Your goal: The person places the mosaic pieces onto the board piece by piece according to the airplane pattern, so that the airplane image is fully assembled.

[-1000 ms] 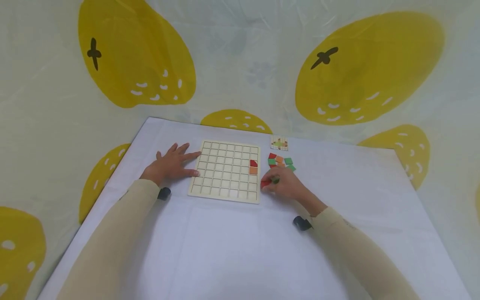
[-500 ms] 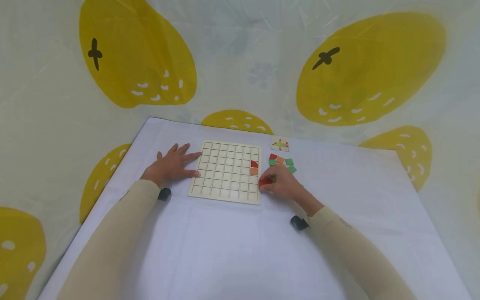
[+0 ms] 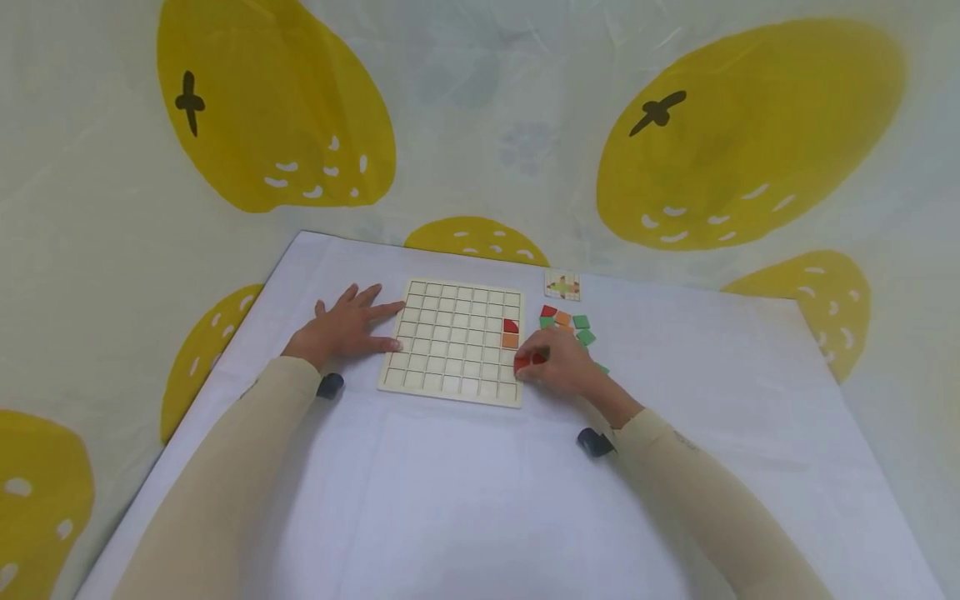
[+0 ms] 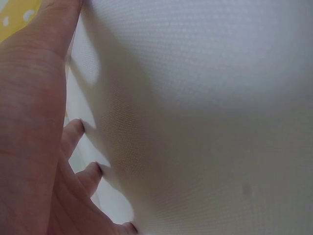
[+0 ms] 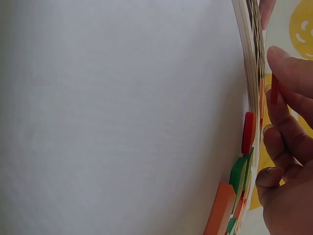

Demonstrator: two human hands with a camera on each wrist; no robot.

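The right hand (image 3: 561, 358) pinches a red tile (image 3: 522, 364) between thumb and forefinger, the remaining fingers bent in; in the right wrist view the tile shows edge-on, roughly parallel to the grid board (image 3: 442, 333), with a slim gap between them. From the head, its position overlaps the board's right edge, nearer the person than the orange square tile (image 3: 510, 341) and the red quarter-round tile (image 3: 511, 326) in the rightmost column. That offset is, I judge, what the coming move turns on: the held piece probably needs to shift a little leftward and then down, though which cell lies beneath it I cannot tell. The fingers hide much of its outline, so no long axis can be read. The right hand is clearly the nearer one; the left hand (image 3: 345, 329), fingers spread and grasping nothing, touches the board's opposite edge with thumb and forefinger, likely steadying it. The loose green tile (image 3: 581, 322) and its neighbours lie on the bench (image 3: 450, 500) just beyond the right hand.
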